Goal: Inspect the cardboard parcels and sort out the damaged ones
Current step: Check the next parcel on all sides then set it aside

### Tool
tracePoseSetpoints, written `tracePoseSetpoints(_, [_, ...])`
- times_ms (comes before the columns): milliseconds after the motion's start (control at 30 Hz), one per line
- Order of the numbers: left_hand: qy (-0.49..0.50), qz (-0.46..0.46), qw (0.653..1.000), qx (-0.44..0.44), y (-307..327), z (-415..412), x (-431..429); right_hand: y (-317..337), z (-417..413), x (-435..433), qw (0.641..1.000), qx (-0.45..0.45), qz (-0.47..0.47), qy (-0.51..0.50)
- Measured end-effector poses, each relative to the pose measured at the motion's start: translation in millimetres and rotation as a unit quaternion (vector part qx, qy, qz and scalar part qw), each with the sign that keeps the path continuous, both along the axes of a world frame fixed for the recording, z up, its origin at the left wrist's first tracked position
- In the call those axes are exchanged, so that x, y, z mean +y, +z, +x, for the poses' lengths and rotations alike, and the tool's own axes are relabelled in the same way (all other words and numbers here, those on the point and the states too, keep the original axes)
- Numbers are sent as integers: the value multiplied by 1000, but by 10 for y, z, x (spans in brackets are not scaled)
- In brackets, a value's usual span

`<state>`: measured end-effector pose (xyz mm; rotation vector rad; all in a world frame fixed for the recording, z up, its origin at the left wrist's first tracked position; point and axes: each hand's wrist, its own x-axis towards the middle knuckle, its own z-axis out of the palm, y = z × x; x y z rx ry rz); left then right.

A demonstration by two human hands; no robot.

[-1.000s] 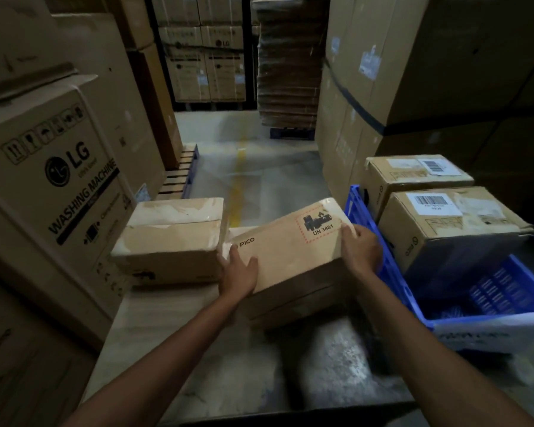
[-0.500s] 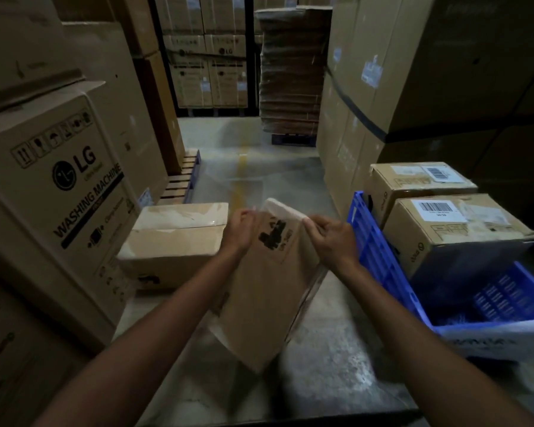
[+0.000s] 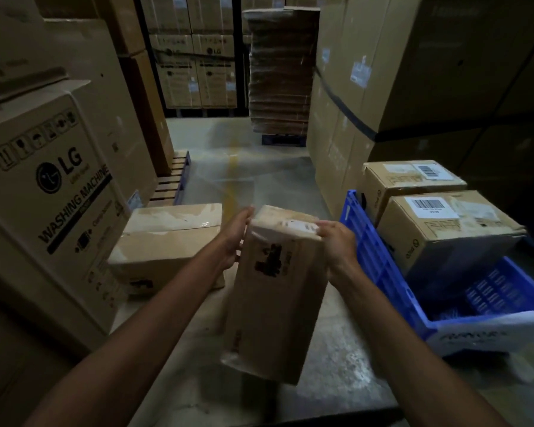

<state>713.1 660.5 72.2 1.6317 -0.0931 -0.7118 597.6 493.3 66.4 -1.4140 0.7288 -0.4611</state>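
Parcel (image 3: 275, 300) stood on end, tilted, held off the grey table (image 3: 336, 365) by its top corners only. Left hand (image 3: 233, 241) flat against the upper left edge, fingers extended and pressing, not curled under. Right hand (image 3: 336, 241) clamped on the upper right corner, fingers wrapped over the top edge near a pale label. Lower end hanging free above the table, nothing under it.

Risks:
- Slip: pinch at the top alone, full weight below; loosened pressure from the flat left hand likely drops the lower corner onto the table. Fresh dent would then read as transit damage.
- Lower left corner looks crumpled or taped; too blurred to confirm. Dim light could hide a real crease, so a wrong sort is possible.
- Swing to the right could clip the blue crate (image 3: 379, 272) wall, just beside the right forearm.
- Second parcel (image 3: 167, 241) on the table close behind the left hand; could get nudged toward the washing machine box (image 3: 43, 195).
- Two labelled boxes (image 3: 444, 229) already in or behind the crate; limited free space there, judging by this view.

Versus a second ago: parcel then lay low and nearly flat, printed face up, hands on its left and right sides. Half a second ago already upended. Now more upright, top face turned toward the camera, hands moved to the top corners. Other parcel, crate and boxes unchanged.
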Motion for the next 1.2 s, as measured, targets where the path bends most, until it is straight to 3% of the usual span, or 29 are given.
tracePoseSetpoints(133, [36,-65,997,-13,-204,-82,120,-83,-111,86,990,-70,-112,59])
tracePoseSetpoints(233, [91,-64,992,-51,-417,-255,169,-307,-174,95,981,-61,-165,79])
tracePoseSetpoints(400, [78,-35,993,-80,-736,-461,252,-719,-377,205,977,-41,-201,64])
tracePoseSetpoints(467, [96,-5,984,-151,-742,-508,300,-735,-421,270,968,-35,-243,57])
tracePoseSetpoints(500, [112,39,962,-247,-723,-523,335,-724,-435,307,955,-32,-289,50])
tracePoseSetpoints(600, [86,104,817,-560,-635,-595,394,-703,-484,426,866,-49,-494,56])
tracePoseSetpoints(667, [15,108,762,-638,-620,-743,376,-758,-503,454,813,-55,-575,78])
tracePoseSetpoints(800, [-58,188,729,-655,-837,-910,300,-894,-527,431,763,-37,-641,74])
tracePoseSetpoints(933, [-86,204,736,-640,-692,-836,244,-713,-457,377,758,-7,-644,101])
tracePoseSetpoints(1067, [-161,296,777,-533,-564,-736,183,-549,-350,306,751,84,-636,155])
tracePoseSetpoints(1200, [-190,373,754,-507,-565,-748,167,-567,-335,342,726,165,-628,225])
